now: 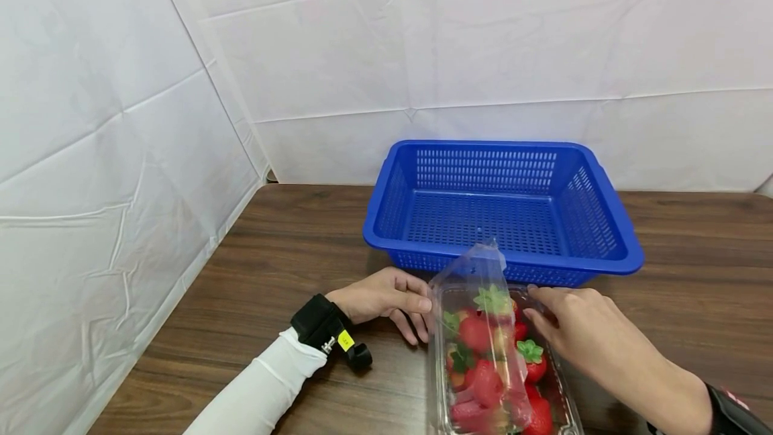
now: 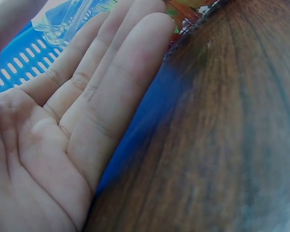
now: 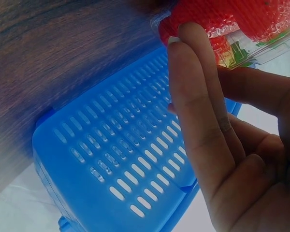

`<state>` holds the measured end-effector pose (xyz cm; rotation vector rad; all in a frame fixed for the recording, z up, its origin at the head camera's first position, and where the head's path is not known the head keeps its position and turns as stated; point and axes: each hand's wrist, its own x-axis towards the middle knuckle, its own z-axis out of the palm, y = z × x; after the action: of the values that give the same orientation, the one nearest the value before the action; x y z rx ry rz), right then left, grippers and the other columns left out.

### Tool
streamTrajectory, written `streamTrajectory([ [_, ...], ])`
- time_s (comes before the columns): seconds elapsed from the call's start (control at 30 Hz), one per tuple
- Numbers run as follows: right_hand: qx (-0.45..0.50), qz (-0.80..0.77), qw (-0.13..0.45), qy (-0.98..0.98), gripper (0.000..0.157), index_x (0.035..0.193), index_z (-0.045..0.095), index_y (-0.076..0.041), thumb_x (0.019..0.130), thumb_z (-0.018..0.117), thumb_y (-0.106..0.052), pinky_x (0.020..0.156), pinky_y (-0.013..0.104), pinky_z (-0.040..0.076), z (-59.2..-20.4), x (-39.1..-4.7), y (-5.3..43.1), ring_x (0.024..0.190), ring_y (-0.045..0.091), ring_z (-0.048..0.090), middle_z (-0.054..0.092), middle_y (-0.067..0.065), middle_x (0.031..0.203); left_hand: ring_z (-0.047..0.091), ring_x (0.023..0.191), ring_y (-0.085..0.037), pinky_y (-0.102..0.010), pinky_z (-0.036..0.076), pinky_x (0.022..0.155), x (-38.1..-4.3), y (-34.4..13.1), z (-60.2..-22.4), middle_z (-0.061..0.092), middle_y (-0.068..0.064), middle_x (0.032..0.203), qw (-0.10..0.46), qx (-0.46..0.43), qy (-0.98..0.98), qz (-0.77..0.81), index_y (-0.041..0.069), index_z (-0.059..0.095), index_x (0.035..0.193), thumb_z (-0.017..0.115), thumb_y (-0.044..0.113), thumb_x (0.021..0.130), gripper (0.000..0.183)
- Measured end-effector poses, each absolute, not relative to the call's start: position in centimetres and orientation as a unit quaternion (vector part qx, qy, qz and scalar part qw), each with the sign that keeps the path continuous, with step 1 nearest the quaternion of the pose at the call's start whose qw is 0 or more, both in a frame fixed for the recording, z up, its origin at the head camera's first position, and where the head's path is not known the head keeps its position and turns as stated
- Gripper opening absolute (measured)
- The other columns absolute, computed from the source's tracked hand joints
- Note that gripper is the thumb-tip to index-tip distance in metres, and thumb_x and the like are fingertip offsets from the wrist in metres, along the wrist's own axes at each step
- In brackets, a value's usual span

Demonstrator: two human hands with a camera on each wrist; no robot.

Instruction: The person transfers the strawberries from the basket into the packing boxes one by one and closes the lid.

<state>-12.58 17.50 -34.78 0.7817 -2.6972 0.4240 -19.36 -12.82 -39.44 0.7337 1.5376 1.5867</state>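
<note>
A clear plastic clamshell box (image 1: 566, 395) of red strawberries (image 1: 539, 416) with green leaf tops lies on the table. Its clear lid (image 1: 477, 267) is partly raised and slants over the fruit. My left hand (image 1: 386, 301) is at the box's left side, fingertips against the lid; the left wrist view shows the palm (image 2: 43, 154) with its fingers extended. At the far right corner, my right hand (image 1: 588, 327) touches the box's rim. In the right wrist view, its fingers (image 3: 195, 101) are nearly straight beside the strawberries (image 3: 208, 19), and the thumb tip is hidden.
Just behind the box stands a blue slotted plastic basket (image 1: 610, 266), with nothing inside. The dark wooden table (image 1: 290, 240) meets white sheeting (image 1: 326, 72) at the back and left. A black wrist strap (image 1: 320, 321) with a small camera sits on the left wrist.
</note>
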Motion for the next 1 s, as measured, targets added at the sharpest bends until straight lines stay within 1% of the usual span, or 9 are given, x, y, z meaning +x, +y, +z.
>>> streamTrajectory([
  [0.07, 0.274, 0.149, 0.154, -0.937, 0.018, 0.094, 0.07, -0.004, 0.078, 0.077, -0.009, 0.044, 0.032, 0.046, -34.82, -12.58, 17.51, 0.054, 0.006, 0.046, 0.054, -0.008, 0.061, 0.067, 0.084, -0.038, -0.049, 0.06, 0.073, -19.35, -12.79, -39.49, 0.071, -0.015, 0.09, 0.394, 0.286, 0.607, 0.628, -0.004, 0.06, 0.101, 0.06, 0.021, 0.095, 0.026],
  [0.23, 0.278, 0.158, 0.164, -0.933, 0.019, 0.095, 0.071, -0.003, 0.078, 0.077, -0.01, 0.047, 0.036, 0.05, -34.94, -12.56, 17.54, 0.056, 0.008, 0.053, 0.062, -0.005, 0.065, 0.067, 0.081, -0.035, -0.05, 0.06, 0.073, -19.38, -12.78, -39.55, 0.071, -0.016, 0.091, 0.39, 0.282, 0.607, 0.632, -0.003, 0.06, 0.1, 0.061, 0.021, 0.094, 0.025],
  [0.33, 0.283, 0.16, 0.175, -0.929, 0.018, 0.093, 0.071, -0.004, 0.077, 0.077, -0.01, 0.047, 0.037, 0.051, -35.04, -12.59, 17.54, 0.057, 0.01, 0.055, 0.063, -0.004, 0.066, 0.067, 0.079, -0.034, -0.049, 0.06, 0.071, -19.35, -12.7, -39.57, 0.071, -0.016, 0.088, 0.385, 0.279, 0.606, 0.638, -0.003, 0.06, 0.098, 0.06, 0.019, 0.094, 0.022],
  [0.5, 0.286, 0.171, 0.186, -0.924, 0.012, 0.082, 0.066, -0.015, 0.078, 0.076, -0.009, 0.044, 0.031, 0.044, -35.08, -12.61, 17.46, 0.053, 0.005, 0.045, 0.046, -0.014, 0.057, 0.068, 0.077, -0.032, -0.048, 0.06, 0.068, -19.3, -12.64, -39.69, 0.07, -0.016, 0.084, 0.374, 0.272, 0.608, 0.646, -0.002, 0.061, 0.095, 0.062, 0.02, 0.094, 0.022],
  [0.6, 0.28, 0.181, 0.18, -0.926, 0.019, 0.074, 0.06, -0.021, 0.08, 0.073, -0.009, 0.044, 0.026, 0.038, -34.95, -12.55, 17.38, 0.051, 0.002, 0.037, 0.037, -0.016, 0.055, 0.068, 0.076, -0.031, -0.047, 0.061, 0.067, -19.33, -12.67, -39.81, 0.07, -0.016, 0.083, 0.37, 0.269, 0.609, 0.648, 0.0, 0.061, 0.094, 0.063, 0.023, 0.093, 0.023],
  [0.7, 0.27, 0.188, 0.17, -0.929, 0.026, 0.068, 0.054, -0.023, 0.081, 0.07, -0.007, 0.044, 0.022, 0.034, -34.77, -12.57, 17.37, 0.05, 0.0, 0.034, 0.034, -0.016, 0.055, 0.068, 0.075, -0.031, -0.046, 0.061, 0.067, -19.38, -12.67, -39.91, 0.07, -0.015, 0.083, 0.368, 0.268, 0.61, 0.648, 0.0, 0.061, 0.093, 0.064, 0.024, 0.092, 0.024],
  [0.8, 0.265, 0.199, 0.161, -0.93, 0.023, 0.07, 0.058, -0.021, 0.083, 0.069, -0.005, 0.044, 0.022, 0.033, -34.66, -12.76, 17.48, 0.05, 0.0, 0.034, 0.037, -0.015, 0.055, 0.068, 0.075, -0.03, -0.046, 0.061, 0.067, -19.41, -12.67, -39.95, 0.07, -0.015, 0.082, 0.369, 0.267, 0.611, 0.648, 0.0, 0.061, 0.093, 0.065, 0.025, 0.092, 0.025],
  [0.9, 0.264, 0.215, 0.153, -0.928, 0.014, 0.081, 0.067, -0.017, 0.083, 0.068, -0.003, 0.046, 0.022, 0.036, -34.62, -12.99, 17.64, 0.053, 0.0, 0.038, 0.045, -0.014, 0.059, 0.068, 0.074, -0.029, -0.045, 0.061, 0.067, -19.43, -12.65, -39.94, 0.07, -0.014, 0.081, 0.371, 0.266, 0.612, 0.645, 0.0, 0.061, 0.092, 0.065, 0.024, 0.092, 0.025],
  [1.0, 0.263, 0.233, 0.141, -0.926, 0.016, 0.086, 0.07, -0.016, 0.085, 0.065, -0.001, 0.046, 0.022, 0.037, -34.62, -13.25, 17.83, 0.054, 0.0, 0.041, 0.05, -0.013, 0.063, 0.068, 0.074, -0.029, -0.045, 0.061, 0.067, -19.43, -12.64, -39.89, 0.07, -0.013, 0.08, 0.372, 0.265, 0.616, 0.642, 0.0, 0.061, 0.092, 0.064, 0.022, 0.093, 0.022],
])
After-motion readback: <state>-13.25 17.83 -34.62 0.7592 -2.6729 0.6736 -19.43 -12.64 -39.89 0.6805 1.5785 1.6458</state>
